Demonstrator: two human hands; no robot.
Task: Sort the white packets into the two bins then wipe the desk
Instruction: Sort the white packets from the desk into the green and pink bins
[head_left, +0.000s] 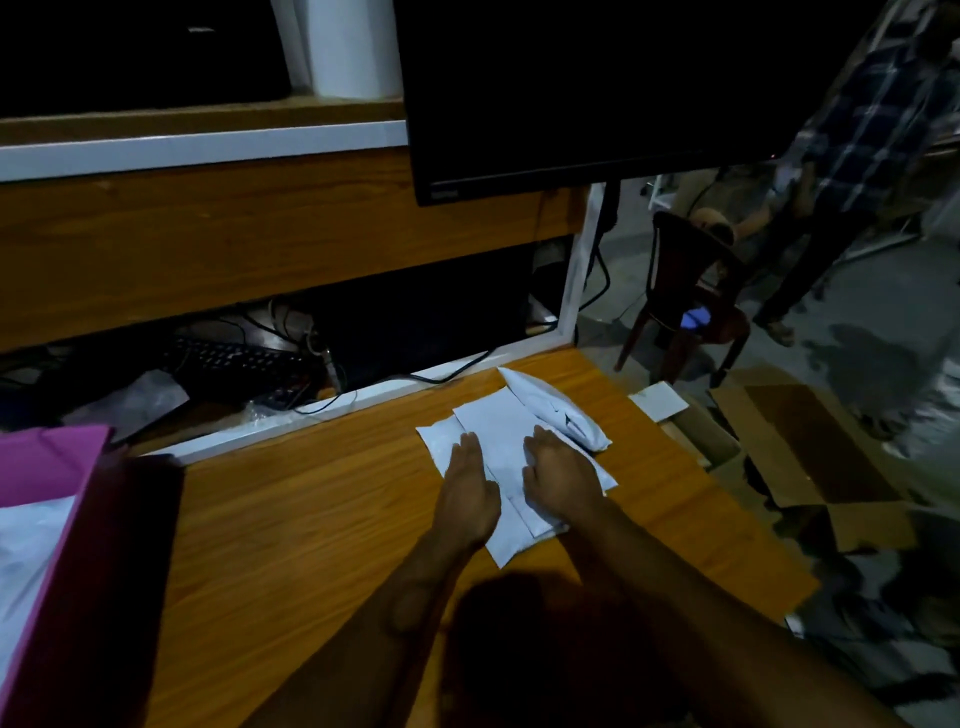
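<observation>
At far left a pink bin (57, 467) with smooth, stiff walls stands on the wooden desk (311, 499), already holding pale plastic-looking packets (31, 540). Only 1 bin can be made out with certainty; the brown cardboard box (810, 452) on the floor off the desk's right edge may be the other.

Near the desk's right side lies a small pile of white packets (498, 421), flat, slick and overlapping, with 1 plumper, pillow-shaped packet (556, 410) resting on the pile's far right corner. The left hand (467, 488) lies flat, fingers together, on the pile's left part. The right hand (558, 467) is spread palm-down just beside it, pressing the sheets. Neither hand has closed on anything.

The risks, judged from this layout: the glossy packets could slide over each other on the smooth wood-grain laminate, so a 1-handed lift may fan the pile or drop a packet. The plump packet sits near the edge and could be nudged off to the floor. The dim light could also make sorting errors likely.

Behind the desk stands a dark monitor (597, 88); to the right, a second person in a checked shirt (852, 119) stands beside a dark plastic chair (685, 296).
</observation>
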